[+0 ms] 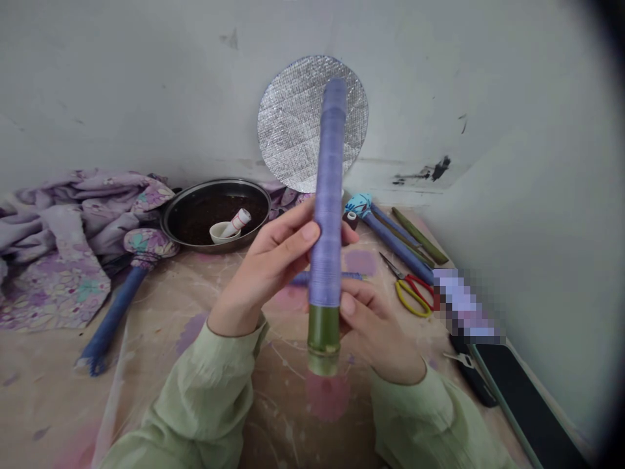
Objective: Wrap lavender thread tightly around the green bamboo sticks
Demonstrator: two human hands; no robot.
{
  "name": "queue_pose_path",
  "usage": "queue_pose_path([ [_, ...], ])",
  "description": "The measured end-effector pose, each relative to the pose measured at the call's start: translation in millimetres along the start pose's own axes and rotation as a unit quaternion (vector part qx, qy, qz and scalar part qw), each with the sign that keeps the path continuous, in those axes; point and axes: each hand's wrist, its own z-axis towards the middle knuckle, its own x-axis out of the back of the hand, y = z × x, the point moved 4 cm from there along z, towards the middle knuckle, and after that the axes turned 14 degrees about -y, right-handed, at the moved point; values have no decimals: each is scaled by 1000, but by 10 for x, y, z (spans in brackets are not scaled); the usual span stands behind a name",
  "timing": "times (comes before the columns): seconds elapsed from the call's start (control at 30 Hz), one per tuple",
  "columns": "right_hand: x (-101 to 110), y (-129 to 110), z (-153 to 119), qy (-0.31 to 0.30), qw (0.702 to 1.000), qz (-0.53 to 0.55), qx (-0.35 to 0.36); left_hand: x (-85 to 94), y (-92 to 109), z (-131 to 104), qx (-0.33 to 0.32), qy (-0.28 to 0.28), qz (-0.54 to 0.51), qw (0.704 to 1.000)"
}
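Note:
A bamboo stick (328, 189) stands nearly upright before me, wound with purple-blue thread along most of its length. Bare green bamboo with a node shows at its lower end. My left hand (273, 257) is closed around its middle, thumb on the near side and fingertips showing past the right edge. Lower down, my right hand (378, 326) grips it near the lower end of the winding, with some fingers hidden behind. Partly hidden behind the stick, a length of blue thread-wrapped stick (356, 277) lies on the table.
A dark pan (170, 218) holding brown material, a small white bowl (219, 233) and a pestle-like roll stands behind left. Floral cloth (63, 247) and a cloth-headed stick (114, 312) lie left. Scissors (415, 296), sticks (432, 244) and a phone (517, 397) lie right. A silver disc (288, 124) leans on the wall.

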Motion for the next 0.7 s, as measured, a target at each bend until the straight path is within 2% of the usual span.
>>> queue_pose_path([
  [0.1, 61, -14, -7, 46, 999, -7, 9, 81, 14, -37, -4, -10, 38, 999],
  [0.23, 89, -10, -1, 51, 999, -8, -2, 93, 55, -67, -48, -95, 111, 988],
  [0.3, 88, -7, 1, 50, 999, -13, -7, 84, 79, -73, -56, -110, 158, 980],
  [0.47, 61, -15, 4, 40, 999, -8, -2, 49, 124, -95, -33, -82, 193, 977],
  [0.7, 80, 29, -4, 35, 999, 17, -17, 61, 150, -159, -42, -70, 187, 979],
])
